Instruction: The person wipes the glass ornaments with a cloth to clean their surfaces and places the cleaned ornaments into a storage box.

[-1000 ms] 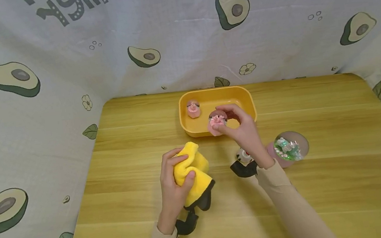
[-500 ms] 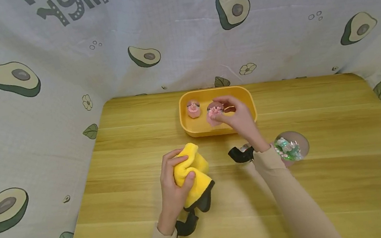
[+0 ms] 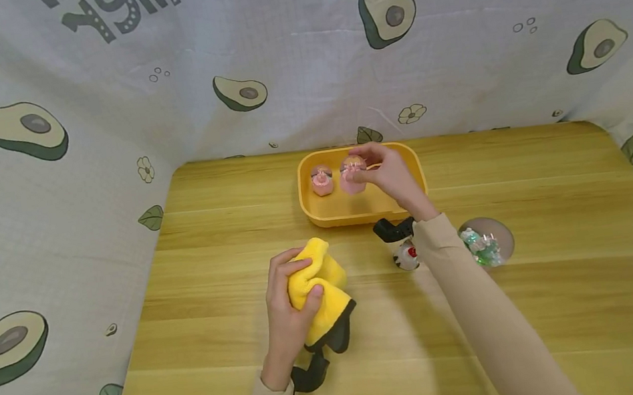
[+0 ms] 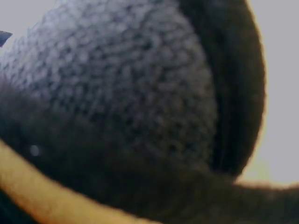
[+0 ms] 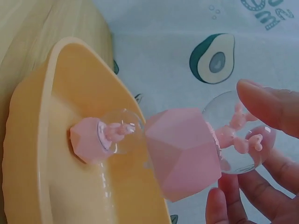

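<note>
My right hand (image 3: 388,170) holds a snow globe (image 3: 353,175) by its clear dome, thumb on one side and fingers on the other. The globe has a faceted pink base and a pink figure inside; in the right wrist view its base (image 5: 182,151) points toward the box. A similar snow globe (image 3: 322,181) sits in the left part of the yellow box (image 3: 368,217). My left hand (image 3: 288,299) grips a bunched yellow cloth (image 3: 320,291) with a dark edge. In the left wrist view the cloth's grey side (image 4: 131,84) fills most of the picture.
A larger snow globe (image 3: 496,243) with green and white contents stands right of my right forearm, partly covered by the sleeve. A small round object (image 3: 405,256) with a red spot lies beside that forearm. A white avocado-print curtain (image 3: 303,57) hangs behind the wooden table (image 3: 207,240).
My right hand has carried its snow globe away from me, from the box's near rim to over its inside, beside the other globe. My left hand keeps its grip on the cloth, nearly still.
</note>
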The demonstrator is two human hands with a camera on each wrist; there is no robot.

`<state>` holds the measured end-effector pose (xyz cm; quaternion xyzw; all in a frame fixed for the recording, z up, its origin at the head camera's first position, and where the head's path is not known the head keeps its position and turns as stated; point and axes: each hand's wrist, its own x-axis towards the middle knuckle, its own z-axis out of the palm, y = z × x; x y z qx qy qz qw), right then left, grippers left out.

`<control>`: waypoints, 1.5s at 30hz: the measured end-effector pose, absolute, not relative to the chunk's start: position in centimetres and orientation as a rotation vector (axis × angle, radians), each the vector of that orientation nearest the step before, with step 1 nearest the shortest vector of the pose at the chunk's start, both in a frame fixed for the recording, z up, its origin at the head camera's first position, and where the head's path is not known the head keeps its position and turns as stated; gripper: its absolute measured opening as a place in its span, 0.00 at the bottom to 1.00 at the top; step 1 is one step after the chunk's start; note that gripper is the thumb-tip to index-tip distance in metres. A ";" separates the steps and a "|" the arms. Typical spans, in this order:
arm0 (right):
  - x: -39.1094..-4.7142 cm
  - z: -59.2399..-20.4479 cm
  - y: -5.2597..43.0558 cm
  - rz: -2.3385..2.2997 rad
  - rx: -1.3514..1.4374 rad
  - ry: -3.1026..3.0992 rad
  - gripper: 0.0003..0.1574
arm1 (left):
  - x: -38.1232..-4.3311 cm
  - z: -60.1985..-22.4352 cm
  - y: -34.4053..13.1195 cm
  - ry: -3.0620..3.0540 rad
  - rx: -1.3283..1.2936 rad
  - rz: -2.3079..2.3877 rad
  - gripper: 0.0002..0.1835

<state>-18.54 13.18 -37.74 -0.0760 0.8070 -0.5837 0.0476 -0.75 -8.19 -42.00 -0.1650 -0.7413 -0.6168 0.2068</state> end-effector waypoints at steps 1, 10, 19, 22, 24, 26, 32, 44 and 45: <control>-18.7 -37.8 13.2 -1.763 -0.224 2.462 0.29 | -0.8 -42.0 -8.2 -2.066 -0.459 -1.717 0.18; -20.6 -38.6 12.9 -1.655 -0.166 2.489 0.29 | -0.7 -42.1 -8.2 -2.077 -0.452 -1.724 0.18; -21.9 -39.6 12.5 -1.580 -0.099 2.505 0.26 | -0.7 -42.2 -8.3 -2.079 -0.447 -1.729 0.18; -22.4 -40.1 12.2 -1.509 -0.116 2.553 0.27 | -0.7 -42.2 -8.3 -2.078 -0.448 -1.728 0.18; -22.7 -40.4 12.1 -1.462 -0.127 2.584 0.27 | -0.7 -42.2 -8.3 -2.079 -0.450 -1.726 0.18; -22.9 -40.7 11.9 -1.420 -0.128 2.608 0.27 | -0.7 -42.2 -8.3 -2.079 -0.452 -1.724 0.18; -23.4 -41.1 11.6 -1.337 -0.107 2.635 0.24 | -0.7 -42.2 -8.3 -2.074 -0.459 -1.714 0.19; -24.1 -41.2 11.3 -1.281 -0.032 2.625 0.24 | -0.7 -42.2 -8.5 -2.085 -0.454 -1.724 0.18; -24.1 -41.3 11.3 -1.277 -0.031 2.625 0.24 | -0.6 -42.2 -8.5 -2.086 -0.453 -1.725 0.18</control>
